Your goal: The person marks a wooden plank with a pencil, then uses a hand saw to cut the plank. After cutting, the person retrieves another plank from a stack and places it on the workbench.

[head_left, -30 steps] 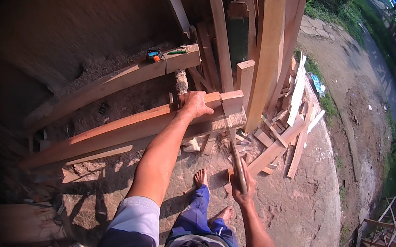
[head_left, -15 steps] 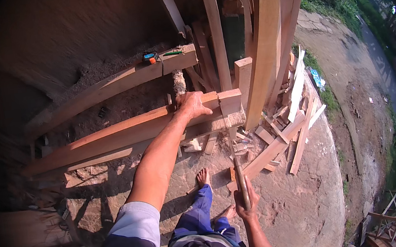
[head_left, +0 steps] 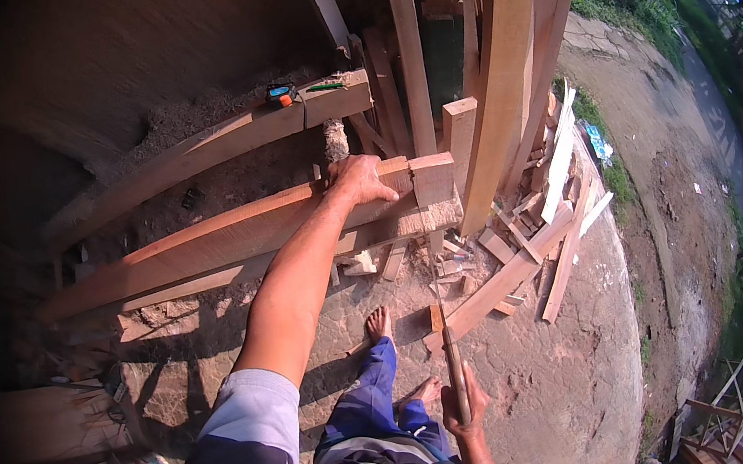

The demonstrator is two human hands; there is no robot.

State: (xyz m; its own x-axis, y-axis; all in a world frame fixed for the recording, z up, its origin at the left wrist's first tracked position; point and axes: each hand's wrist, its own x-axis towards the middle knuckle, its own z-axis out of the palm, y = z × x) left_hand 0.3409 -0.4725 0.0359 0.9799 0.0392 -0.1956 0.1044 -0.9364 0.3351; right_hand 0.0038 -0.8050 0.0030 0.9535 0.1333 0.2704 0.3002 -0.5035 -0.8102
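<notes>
My left hand [head_left: 359, 180] presses on a long reddish board [head_left: 276, 221] standing on edge, its fingers wrapped over the top. My right hand [head_left: 465, 400] is closed around the handle of a handsaw [head_left: 453, 357]. The saw's thin blade, seen edge-on, points away from me to the board's right end. A narrow cut there sets off a short end piece [head_left: 433, 177]. Under the board lies a lighter beam [head_left: 426, 219]. The far end of the blade is hard to make out against the wood.
Beyond the board, another beam [head_left: 238, 142] carries a tape measure [head_left: 281, 93] and a green pencil [head_left: 324, 87]. Tall planks [head_left: 508, 54] lean at the far right. Wood offcuts [head_left: 527, 272] are heaped on the concrete floor [head_left: 550, 377], right of my bare feet.
My right hand has drawn the saw back toward me. My left hand keeps its hold on the board. The view has shifted slightly.
</notes>
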